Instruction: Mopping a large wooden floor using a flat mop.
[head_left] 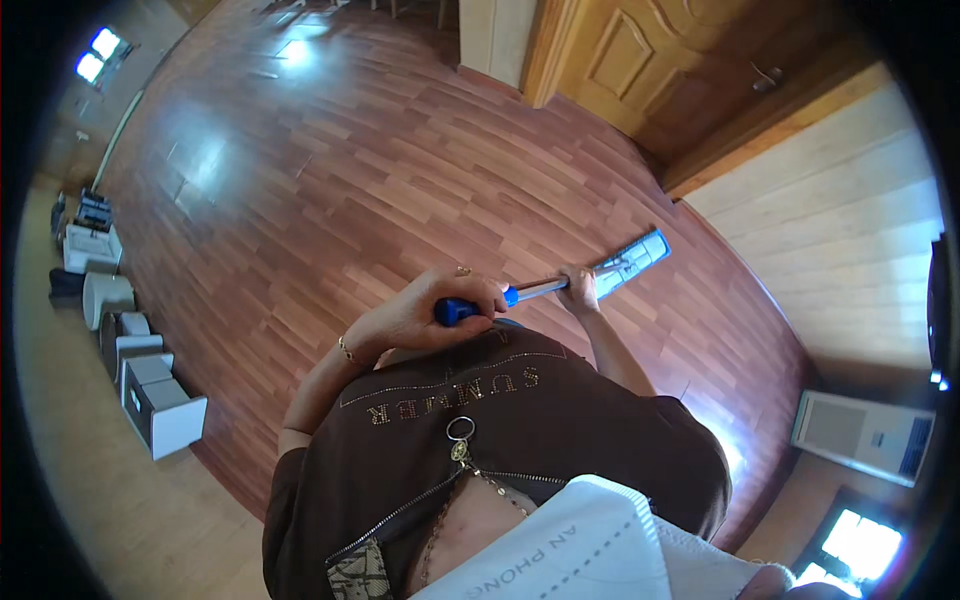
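Left hand (pixel 425 302) is clamping on the blue grip (pixel 452 313) at the upper end of the flat mop (pixel 548 286). Right hand (pixel 577 290) is closing round the metal pole (pixel 530 291) further down, nearer the head. Mop is running out toward the person's right, in front of the brown top (pixel 620 420). Its pale-blue mop head (pixel 632 263) is apparently resting on the wood-plank floor (pixel 400 230), near the panelled wooden door (pixel 690 80) but apart from it.

Progress, my read: both hands are gripping, mop head is looking down on the boards, so floor work is probably under way. Can't tell which boards are done and which are left. Glare patches (pixel 205 160) are showing on the planks; could be reflection or damp, not resolvable.

Counts: two hands, one mop, one mop head, one door, at least three glare patches. One gold bracelet (pixel 345 348) is circling the left wrist. One white grilled unit (pixel 850 430) is standing at the right edge. Two bright windows (pixel 860 543) are showing, lower right and upper left. Whitish furnishings (pixel 108 298) are lining the left side: at least four, exact kinds unclear.
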